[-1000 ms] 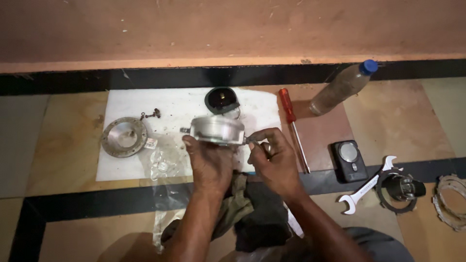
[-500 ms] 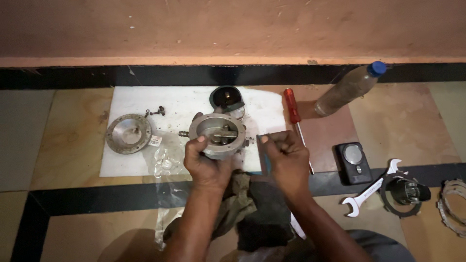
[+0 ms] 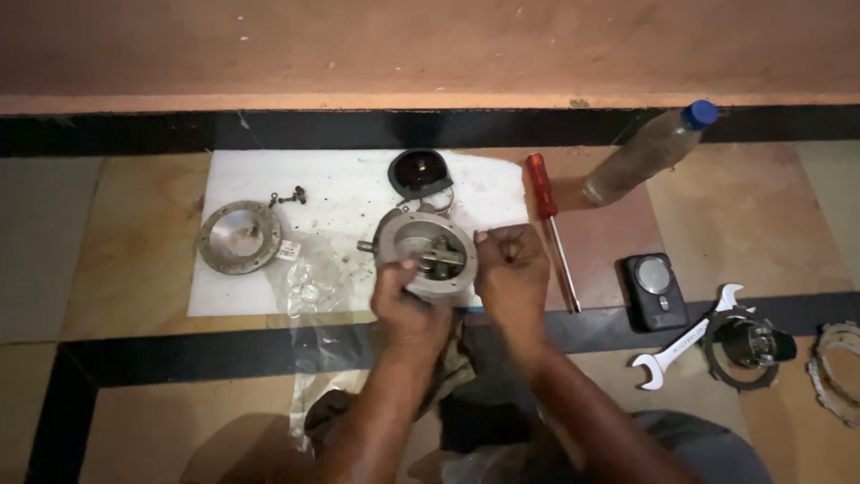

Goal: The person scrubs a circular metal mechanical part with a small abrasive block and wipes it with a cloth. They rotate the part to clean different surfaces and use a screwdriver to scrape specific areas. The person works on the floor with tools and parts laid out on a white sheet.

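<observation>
A round grey metal housing (image 3: 424,252), open side up with small parts inside, is tilted toward me above a white sheet (image 3: 340,206). My left hand (image 3: 405,300) grips its lower rim from below. My right hand (image 3: 511,267) is closed in a fist against the housing's right edge; whether it holds a small part I cannot tell. A round metal cover plate (image 3: 238,237) lies at the sheet's left, a black round cap (image 3: 419,172) at its top, and a few small screws (image 3: 291,196) between them.
A red-handled screwdriver (image 3: 548,215) lies right of the sheet, a blue-capped plastic bottle (image 3: 649,152) beyond it. A black box-shaped device (image 3: 654,289), a spanner (image 3: 688,336), a toothed ring part (image 3: 748,345) and a clutch-like ring (image 3: 838,372) sit at right. A clear plastic bag (image 3: 309,287) and a dark cloth (image 3: 466,394) lie near my arms.
The housing has been turned from edge-on to open side up and brought lower, closer to me. My right hand has moved in against its right edge.
</observation>
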